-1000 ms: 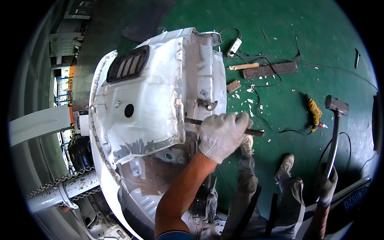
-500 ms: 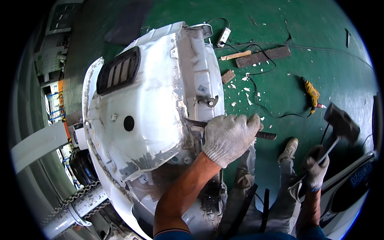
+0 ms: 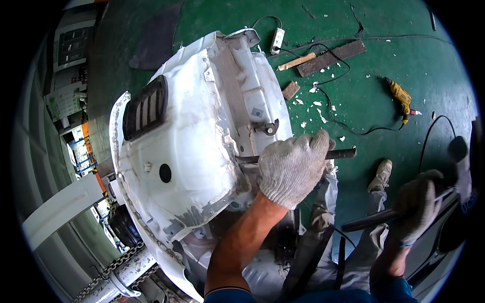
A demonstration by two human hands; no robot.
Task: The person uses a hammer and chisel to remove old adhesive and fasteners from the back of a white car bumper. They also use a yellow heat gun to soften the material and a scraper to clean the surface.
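In the head view, the left forearm (image 3: pixel 242 242) slants up from the bottom centre; the gloved left hand (image 3: pixel 294 171) wraps round a dark metal bar (image 3: pixel 345 153), right of centre, its left end at the edge of the white car panel (image 3: pixel 197 146). At lower right, the gloved right hand (image 3: pixel 420 208) grips a hammer (image 3: pixel 371 220). Green floor (image 3: pixel 379 55) at upper right bears a yellow drill (image 3: pixel 400 96).
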